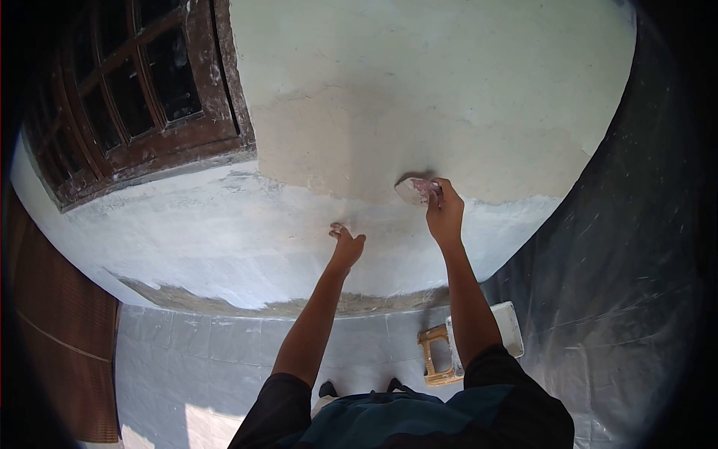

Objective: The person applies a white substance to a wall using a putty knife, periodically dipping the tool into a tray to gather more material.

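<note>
Soft light on a bowed wall (449, 90)
From where I stand, distortion bends the wall; sun whitens part of the floor (224, 367) below it, pale sheen streaks the plastic sheet (606, 277) to its right, and blackness surrounds everything.

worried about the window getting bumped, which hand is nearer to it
Left. The left hand is below and to the right of the window; the right hand, gripping a flat tool, is farther right.

Arms (314, 322) extended forward — left hand (347, 245) loosely curled, right hand (446, 213) higher, pinching
</note>
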A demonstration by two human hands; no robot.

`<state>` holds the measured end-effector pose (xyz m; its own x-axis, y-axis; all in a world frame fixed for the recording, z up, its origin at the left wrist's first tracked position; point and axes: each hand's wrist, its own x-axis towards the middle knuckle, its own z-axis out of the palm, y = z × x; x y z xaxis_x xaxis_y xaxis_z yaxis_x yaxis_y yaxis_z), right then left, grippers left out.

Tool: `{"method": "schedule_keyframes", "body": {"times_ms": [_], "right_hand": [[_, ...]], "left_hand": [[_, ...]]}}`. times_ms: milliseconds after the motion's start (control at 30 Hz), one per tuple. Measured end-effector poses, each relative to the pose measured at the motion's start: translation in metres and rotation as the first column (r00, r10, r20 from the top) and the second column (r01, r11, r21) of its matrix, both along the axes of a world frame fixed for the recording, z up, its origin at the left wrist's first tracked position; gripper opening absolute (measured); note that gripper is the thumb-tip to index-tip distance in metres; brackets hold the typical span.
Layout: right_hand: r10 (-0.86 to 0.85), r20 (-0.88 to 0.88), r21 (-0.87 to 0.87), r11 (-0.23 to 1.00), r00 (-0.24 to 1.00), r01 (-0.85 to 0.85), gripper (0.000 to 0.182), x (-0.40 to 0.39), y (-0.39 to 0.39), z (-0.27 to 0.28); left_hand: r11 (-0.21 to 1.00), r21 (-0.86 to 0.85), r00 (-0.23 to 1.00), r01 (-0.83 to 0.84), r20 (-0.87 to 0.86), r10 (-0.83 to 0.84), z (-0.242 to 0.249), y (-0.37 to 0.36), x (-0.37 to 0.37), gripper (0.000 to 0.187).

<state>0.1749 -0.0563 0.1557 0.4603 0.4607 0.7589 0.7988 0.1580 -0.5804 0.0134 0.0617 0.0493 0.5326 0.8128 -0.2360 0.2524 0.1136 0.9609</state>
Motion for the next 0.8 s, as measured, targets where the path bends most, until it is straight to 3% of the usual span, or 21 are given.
{"method": "schedule_keyframes", "body": {"times_ms": [33,100,167,233,300,400,433,500,600,633,733,800], "right_hand": [[0.054,-0.023,-0.015,0.998,0.998,-0.054,0.024,0.000,-0.002,-0.001],[0.110,0.101,-0.030,0.994,0.989,-0.107,0.024,-0.006,0.007,-0.009],[0.072,0.114,-0.051,0.996,0.991,-0.067,0.025,-0.003,0.010,-0.010],[-0.030,-0.051,-0.018,0.999,0.998,0.029,0.025,-0.001,0.005,-0.001],[-0.021,-0.015,0.038,0.999,1.000,0.021,0.025,0.001,0.004,-0.005],[0.137,0.014,-0.100,0.986,0.990,-0.135,0.025,-0.017,0.009,-0.011],[0.124,0.062,-0.092,0.989,0.990,-0.118,0.024,-0.018,0.014,-0.015],[0.010,-0.007,-0.090,0.996,1.000,-0.010,0.024,-0.016,0.014,-0.010],[0.023,-0.151,0.130,0.992,0.988,-0.004,0.025,-0.003,0.002,-0.002],[0.028,-0.144,0.127,0.992,0.989,-0.010,0.025,-0.005,0.002,-0.001],[0.135,0.016,-0.126,0.983,0.991,-0.132,0.024,-0.031,0.003,0.002],[0.085,0.082,-0.122,0.990,0.993,-0.075,0.025,-0.024,0.017,-0.007]], "left_hand": [[1.000,0.019,1.000,-0.006,-0.005,0.007,-0.003,0.001,0.001,0.102],[0.999,0.033,1.000,-0.007,-0.014,0.007,-0.009,-0.001,0.003,0.102],[0.999,0.047,1.000,-0.001,0.013,0.001,-0.010,0.003,0.004,0.103],[0.999,0.042,1.000,-0.007,0.012,0.007,-0.008,0.001,0.002,0.103],[0.999,0.031,1.000,-0.013,0.016,0.013,-0.003,0.001,0.002,0.103],[1.000,0.016,1.000,-0.019,0.021,0.018,-0.001,-0.004,0.003,0.104],[1.000,0.006,1.000,-0.016,0.011,0.016,-0.002,-0.002,0.004,0.105],[1.000,-0.004,1.000,-0.016,0.007,0.016,-0.002,-0.001,0.004,0.106],[1.000,-0.030,1.000,-0.010,0.023,0.011,-0.001,0.001,0.002,0.106],[1.000,-0.022,1.000,-0.011,0.020,0.011,-0.002,0.002,0.003,0.106],[1.000,-0.004,1.000,-0.014,0.005,0.014,-0.007,0.001,0.006,0.107],[0.999,0.017,1.000,-0.027,0.008,0.027,-0.008,0.001,0.009,0.107]]}}
